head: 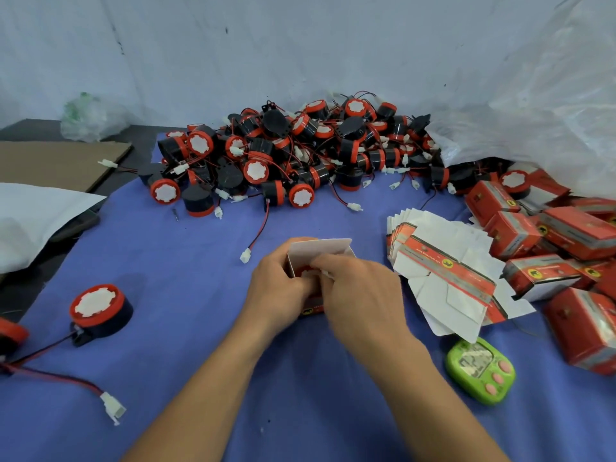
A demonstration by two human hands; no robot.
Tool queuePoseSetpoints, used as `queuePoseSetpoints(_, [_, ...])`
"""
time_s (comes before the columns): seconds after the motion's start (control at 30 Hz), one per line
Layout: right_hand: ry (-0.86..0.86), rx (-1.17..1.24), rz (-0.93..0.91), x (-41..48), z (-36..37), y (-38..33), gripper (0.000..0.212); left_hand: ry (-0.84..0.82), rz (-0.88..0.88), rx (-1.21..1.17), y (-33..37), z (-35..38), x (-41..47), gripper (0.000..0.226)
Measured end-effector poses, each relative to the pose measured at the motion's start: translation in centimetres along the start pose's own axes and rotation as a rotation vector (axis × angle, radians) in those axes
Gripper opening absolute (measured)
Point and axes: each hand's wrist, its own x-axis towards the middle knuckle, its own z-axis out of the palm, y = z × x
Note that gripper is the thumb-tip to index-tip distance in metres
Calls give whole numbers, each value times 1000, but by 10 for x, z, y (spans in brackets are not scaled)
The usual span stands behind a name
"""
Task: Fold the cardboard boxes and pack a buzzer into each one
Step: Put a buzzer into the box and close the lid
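Note:
At the middle of the blue cloth my left hand (pixel 278 288) grips a small red and white cardboard box (pixel 316 250) with its white top flap standing open. A red and white buzzer (pixel 305 271) shows inside the box mouth. My right hand (pixel 360 288) has its fingertips at the opening, pinching something white at the buzzer; what exactly is hidden. A heap of red and black buzzers (pixel 300 155) with wires lies at the back. Flat unfolded boxes (pixel 443 271) lie fanned out on the right. One loose buzzer (pixel 98 308) sits at the left.
Closed red boxes (pixel 560 248) are piled at the right edge under a white plastic sack (pixel 540 111). A green timer (pixel 481 370) lies near my right forearm. Brown cardboard (pixel 56 161) and a white bag (pixel 30 218) lie at the left. A loose white connector (pixel 113 406) lies front left.

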Motion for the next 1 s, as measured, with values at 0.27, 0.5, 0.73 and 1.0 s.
queuePoseSetpoints(0.27, [-23,-217,193,-7,3,3,27,-32,3,-21,0,-2,1,48])
queuePoseSetpoints(0.5, [-100,-204,244,-6,-3,3,29,-38,5,-1,0,-4,3,40])
queuePoseSetpoints(0.73, [-113,-279,284,-5,-2,-8,24,-57,-8,-19,1,-4,1,43])
queuePoseSetpoints(1.0, [-27,-110,257,-12,-3,2,31,-59,2,-31,-2,2,0,42])
